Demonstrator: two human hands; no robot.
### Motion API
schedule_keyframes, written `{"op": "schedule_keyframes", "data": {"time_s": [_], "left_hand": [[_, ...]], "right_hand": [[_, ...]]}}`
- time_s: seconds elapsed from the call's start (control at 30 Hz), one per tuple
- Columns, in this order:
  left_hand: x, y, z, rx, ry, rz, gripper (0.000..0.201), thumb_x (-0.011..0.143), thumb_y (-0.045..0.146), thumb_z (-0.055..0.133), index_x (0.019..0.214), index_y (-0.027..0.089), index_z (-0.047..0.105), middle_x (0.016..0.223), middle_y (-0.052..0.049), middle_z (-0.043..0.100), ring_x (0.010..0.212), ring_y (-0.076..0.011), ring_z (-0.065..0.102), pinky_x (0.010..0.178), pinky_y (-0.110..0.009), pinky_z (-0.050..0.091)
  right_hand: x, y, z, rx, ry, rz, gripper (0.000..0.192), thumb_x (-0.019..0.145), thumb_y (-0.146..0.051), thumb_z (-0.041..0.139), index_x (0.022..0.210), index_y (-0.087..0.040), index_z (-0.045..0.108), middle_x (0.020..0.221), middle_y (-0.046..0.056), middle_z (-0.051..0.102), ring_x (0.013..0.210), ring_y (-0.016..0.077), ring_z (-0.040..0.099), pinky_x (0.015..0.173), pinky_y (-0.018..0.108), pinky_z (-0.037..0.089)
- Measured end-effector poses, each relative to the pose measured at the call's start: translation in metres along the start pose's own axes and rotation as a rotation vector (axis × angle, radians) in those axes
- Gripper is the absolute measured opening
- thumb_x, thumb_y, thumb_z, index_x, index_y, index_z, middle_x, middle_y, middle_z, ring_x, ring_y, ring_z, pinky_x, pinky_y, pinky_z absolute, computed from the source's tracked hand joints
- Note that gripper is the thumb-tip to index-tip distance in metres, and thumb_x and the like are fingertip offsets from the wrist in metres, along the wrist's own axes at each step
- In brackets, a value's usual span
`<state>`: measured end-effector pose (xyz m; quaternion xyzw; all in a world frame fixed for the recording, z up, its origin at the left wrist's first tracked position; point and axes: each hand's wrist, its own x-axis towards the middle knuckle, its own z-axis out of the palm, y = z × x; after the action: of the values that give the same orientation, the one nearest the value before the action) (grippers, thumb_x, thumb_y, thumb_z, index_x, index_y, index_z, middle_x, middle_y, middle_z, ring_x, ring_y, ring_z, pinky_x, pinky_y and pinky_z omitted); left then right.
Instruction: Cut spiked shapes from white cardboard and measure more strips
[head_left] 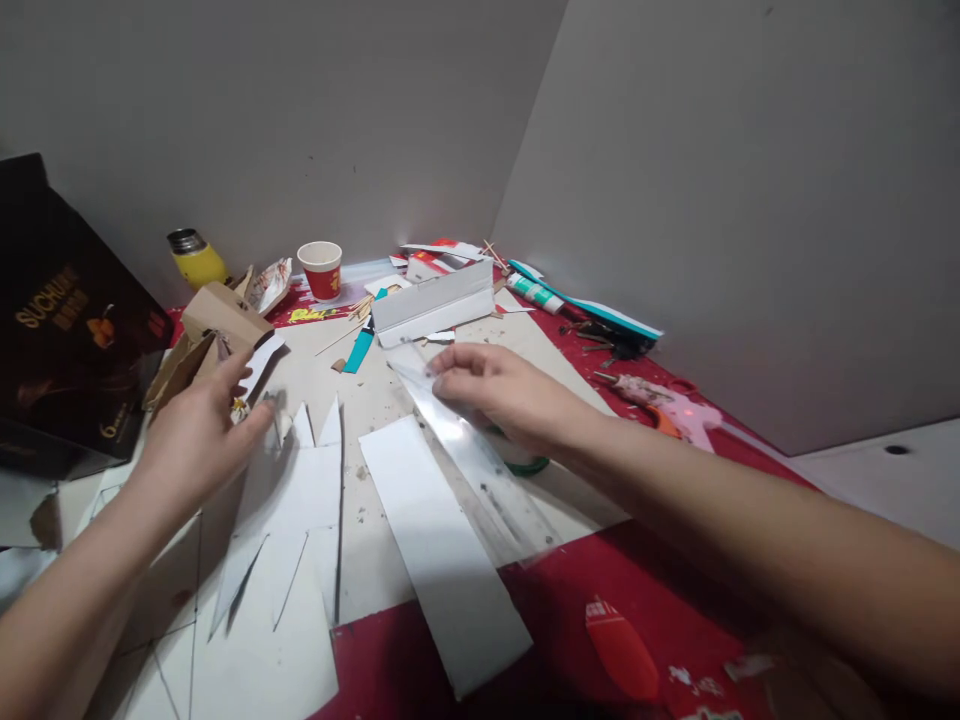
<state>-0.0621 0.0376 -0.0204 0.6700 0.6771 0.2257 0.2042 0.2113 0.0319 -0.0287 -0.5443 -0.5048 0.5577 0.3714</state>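
Observation:
My right hand [491, 392] grips a clear plastic ruler [461, 440] near its far end, thumb and fingers pinched on it. The ruler slants toward me beside a plain white cardboard strip [442, 555]. On the left, my left hand [206, 425] is over the work surface with thumb and fingers apart, holding nothing I can see. Just right of and below it lies a white cardboard sheet [304, 490] cut with pointed flaps and slits. Pencil lines mark another white sheet [169, 640] under my left forearm.
A black box [75, 330] stands at left, near an opened brown carton [225, 315]. Behind are a yellow bottle [199, 262], a paper cup [321, 272] and a folded white cardboard piece [435, 303]. A teal cutter [360, 348] lies mid-table; a pink glue gun [686, 412] lies right.

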Motion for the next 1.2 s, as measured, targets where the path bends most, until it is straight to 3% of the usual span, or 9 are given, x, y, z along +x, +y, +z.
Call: {"op": "schedule_keyframes", "data": {"time_s": [0.13, 0.33, 0.43, 0.57, 0.7, 0.8, 0.87, 0.97, 1.2], "left_hand": [[-0.039, 0.024, 0.005, 0.174, 0.118, 0.324, 0.062, 0.083, 0.044, 0.057, 0.139, 0.020, 0.049, 0.135, -0.013, 0.059, 0.113, -0.0368, 0.058, 0.098, -0.050, 0.043], [-0.116, 0.033, 0.074, 0.164, -0.098, 0.797, 0.087, 0.075, 0.034, 0.062, 0.152, 0.023, 0.024, 0.153, -0.016, 0.037, 0.138, -0.0379, 0.037, 0.100, -0.053, 0.045], [-0.126, 0.032, 0.096, 0.270, -0.351, 0.770, 0.106, 0.064, 0.039, 0.071, 0.154, 0.020, 0.017, 0.158, -0.021, 0.019, 0.143, -0.0428, 0.018, 0.104, -0.060, 0.038], [-0.112, 0.051, 0.092, 0.433, -0.677, 0.583, 0.100, 0.068, 0.037, 0.070, 0.153, 0.015, 0.022, 0.156, -0.024, 0.009, 0.142, -0.0437, 0.005, 0.108, -0.065, 0.026], [-0.100, 0.065, 0.086, 0.546, -0.855, 0.498, 0.095, 0.072, 0.040, 0.068, 0.151, 0.011, 0.023, 0.153, -0.026, 0.007, 0.140, -0.0430, 0.003, 0.110, -0.063, 0.021], [-0.102, 0.050, 0.094, 0.576, -0.782, 0.588, 0.089, 0.076, 0.046, 0.067, 0.148, 0.008, 0.032, 0.151, -0.029, 0.017, 0.138, -0.0464, 0.013, 0.107, -0.065, 0.028], [-0.106, 0.034, 0.104, 0.602, -0.591, 0.702, 0.060, 0.091, 0.033, 0.049, 0.146, 0.012, 0.040, 0.148, -0.027, 0.031, 0.136, -0.0442, 0.026, 0.104, -0.062, 0.037], [-0.111, 0.018, 0.118, 0.663, -0.406, 0.841, 0.054, 0.089, 0.018, 0.046, 0.143, 0.015, 0.045, 0.143, -0.024, 0.043, 0.131, -0.0432, 0.040, 0.098, -0.056, 0.047], [-0.117, 0.028, 0.122, 0.734, -0.283, 0.748, 0.045, 0.092, 0.021, 0.046, 0.136, 0.019, 0.056, 0.143, -0.021, 0.046, 0.134, -0.0416, 0.039, 0.102, -0.054, 0.042]], "right_hand": [[-0.025, 0.022, 0.002, 0.039, -0.096, 0.152, 0.010, 0.079, -0.010, 0.056, 0.080, -0.018, 0.050, 0.050, -0.009, 0.051, 0.038, 0.0073, 0.052, 0.034, 0.015, 0.040], [-0.038, 0.047, 0.015, 0.065, -0.151, 0.234, 0.016, 0.076, -0.015, 0.061, 0.083, -0.019, 0.048, 0.049, -0.010, 0.052, 0.045, 0.0121, 0.060, 0.034, 0.017, 0.045], [-0.035, 0.050, 0.020, 0.039, -0.160, 0.245, 0.015, 0.078, -0.013, 0.060, 0.085, -0.019, 0.049, 0.050, -0.010, 0.054, 0.038, 0.0084, 0.052, 0.035, 0.018, 0.046], [-0.034, 0.052, 0.022, -0.028, -0.174, 0.237, 0.015, 0.081, -0.014, 0.056, 0.092, -0.020, 0.048, 0.055, -0.008, 0.056, 0.044, 0.0119, 0.057, 0.038, 0.022, 0.046], [-0.036, 0.052, 0.009, -0.500, -0.080, -0.113, 0.006, 0.084, -0.018, 0.056, 0.089, -0.019, 0.058, 0.066, -0.001, 0.063, 0.058, 0.0152, 0.061, 0.055, 0.028, 0.049], [-0.036, 0.053, -0.009, -0.808, 0.025, -0.371, 0.011, 0.086, -0.017, 0.053, 0.092, -0.017, 0.063, 0.076, 0.005, 0.069, 0.070, 0.0192, 0.064, 0.064, 0.032, 0.051], [-0.036, 0.056, -0.021, -0.927, 0.039, -0.499, 0.018, 0.087, -0.018, 0.052, 0.101, -0.015, 0.063, 0.091, 0.010, 0.071, 0.084, 0.0237, 0.066, 0.074, 0.037, 0.053], [-0.037, 0.064, -0.038, -1.113, 0.085, -0.652, 0.034, 0.088, -0.021, 0.053, 0.120, -0.010, 0.058, 0.121, 0.018, 0.064, 0.113, 0.0305, 0.057, 0.095, 0.046, 0.047], [-0.035, 0.069, -0.066, -1.368, 0.111, -0.458, 0.029, 0.093, -0.023, 0.050, 0.118, -0.012, 0.060, 0.106, 0.016, 0.066, 0.098, 0.0299, 0.059, 0.086, 0.045, 0.050]]}}
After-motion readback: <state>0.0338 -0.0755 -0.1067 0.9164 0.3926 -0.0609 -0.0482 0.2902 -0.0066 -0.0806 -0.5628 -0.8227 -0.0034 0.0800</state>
